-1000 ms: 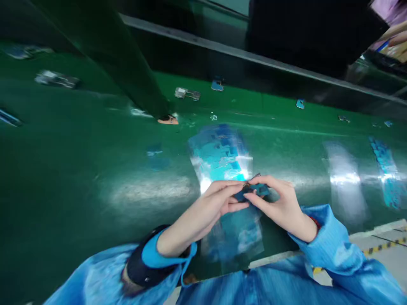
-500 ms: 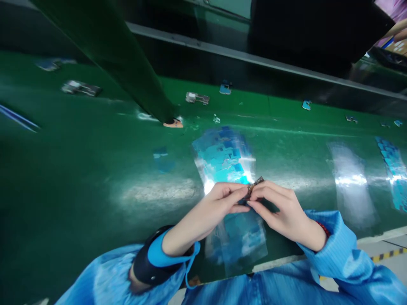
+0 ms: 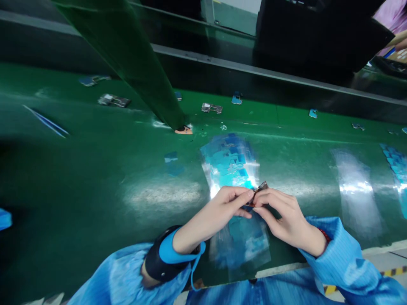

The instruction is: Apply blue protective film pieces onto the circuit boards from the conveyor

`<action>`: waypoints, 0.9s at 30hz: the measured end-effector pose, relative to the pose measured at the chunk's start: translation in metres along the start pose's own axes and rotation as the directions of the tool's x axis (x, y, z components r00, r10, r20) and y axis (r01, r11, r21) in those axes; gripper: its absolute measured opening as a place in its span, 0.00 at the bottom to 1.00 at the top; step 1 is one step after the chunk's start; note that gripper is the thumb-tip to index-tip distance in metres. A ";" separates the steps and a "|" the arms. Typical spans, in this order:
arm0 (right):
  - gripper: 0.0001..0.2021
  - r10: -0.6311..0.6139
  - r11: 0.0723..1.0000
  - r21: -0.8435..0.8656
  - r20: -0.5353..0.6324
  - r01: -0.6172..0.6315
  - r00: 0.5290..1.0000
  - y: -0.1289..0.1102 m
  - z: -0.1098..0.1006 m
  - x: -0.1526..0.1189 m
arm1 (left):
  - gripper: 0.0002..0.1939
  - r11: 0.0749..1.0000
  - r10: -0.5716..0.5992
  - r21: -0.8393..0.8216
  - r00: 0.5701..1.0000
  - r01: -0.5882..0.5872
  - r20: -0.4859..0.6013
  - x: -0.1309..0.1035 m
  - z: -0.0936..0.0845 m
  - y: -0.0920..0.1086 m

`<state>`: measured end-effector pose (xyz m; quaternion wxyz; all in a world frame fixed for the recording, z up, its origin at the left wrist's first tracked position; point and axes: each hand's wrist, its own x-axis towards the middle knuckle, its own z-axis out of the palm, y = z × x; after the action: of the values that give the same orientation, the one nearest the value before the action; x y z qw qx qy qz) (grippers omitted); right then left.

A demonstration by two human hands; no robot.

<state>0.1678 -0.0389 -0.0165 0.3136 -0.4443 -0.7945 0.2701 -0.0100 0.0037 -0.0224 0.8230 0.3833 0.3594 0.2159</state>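
Note:
My left hand and my right hand meet over the green work surface, fingertips pinched on a small circuit board. One dark end of the board sticks up between them; my fingers hide the rest. Just beyond my hands lies a clear sheet with blue film pieces. Another such sheet lies beneath and nearer to me, partly covered by my hands. A strap with a blue cord circles my left wrist.
Tweezers lie at the left. A slanted green post stands beyond my hands. Circuit boards are spaced along the back strip. Clear sheets lie to the right. Another person's hand shows at top right.
The view has shifted, so the surroundings sit a little further right and lower. Both hands still hold the board, its protruding end turned slightly. A blue object has come in at the left edge.

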 end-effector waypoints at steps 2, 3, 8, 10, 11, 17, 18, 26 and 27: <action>0.04 -0.019 1.000 -0.018 -0.001 0.019 1.000 0.000 -0.001 -0.001 | 0.18 1.000 -0.004 0.001 1.000 0.004 0.004 0.000 -0.001 0.000; 0.05 -0.027 1.000 -0.013 -0.008 0.027 1.000 0.000 -0.001 -0.002 | 0.18 1.000 0.001 0.002 1.000 -0.001 -0.008 0.001 -0.002 -0.001; 0.07 -0.045 0.998 0.041 -0.051 0.047 0.998 -0.007 -0.007 -0.002 | 0.16 0.998 0.061 0.015 0.991 -0.060 -0.118 0.005 -0.010 -0.001; 0.06 0.001 0.995 0.095 -0.067 0.005 0.998 -0.010 -0.010 -0.002 | 0.15 0.998 0.066 -0.012 0.991 -0.068 -0.118 0.005 -0.011 0.001; 0.05 0.048 0.990 0.138 -0.081 -0.036 0.996 -0.011 -0.012 -0.001 | 0.14 0.997 0.066 -0.027 0.991 -0.070 -0.113 0.005 -0.012 0.003; 0.03 0.316 0.895 0.363 -0.103 -0.260 0.943 -0.007 -0.023 0.003 | 0.15 0.980 0.117 0.179 0.979 -0.087 -0.167 0.002 -0.006 0.004; 0.03 0.359 0.875 0.383 -0.104 -0.296 0.928 -0.006 -0.025 0.003 | 0.16 0.957 0.174 0.268 0.958 -0.110 -0.227 0.001 -0.004 0.003; 0.09 0.542 0.750 0.451 -0.001 -0.483 0.841 0.011 -0.023 0.006 | 0.10 0.736 0.414 0.628 0.902 -0.253 -0.122 -0.007 0.009 -0.005; 0.10 0.545 0.731 0.467 0.037 -0.497 0.838 0.012 -0.021 0.007 | 0.11 0.712 0.423 0.646 0.902 -0.273 -0.084 -0.008 0.011 -0.004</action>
<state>0.1870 -0.0245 -0.0096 0.3611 -0.5753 -0.5338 0.5036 -0.0066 -0.0084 -0.0172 0.5480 0.6659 0.4219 0.2797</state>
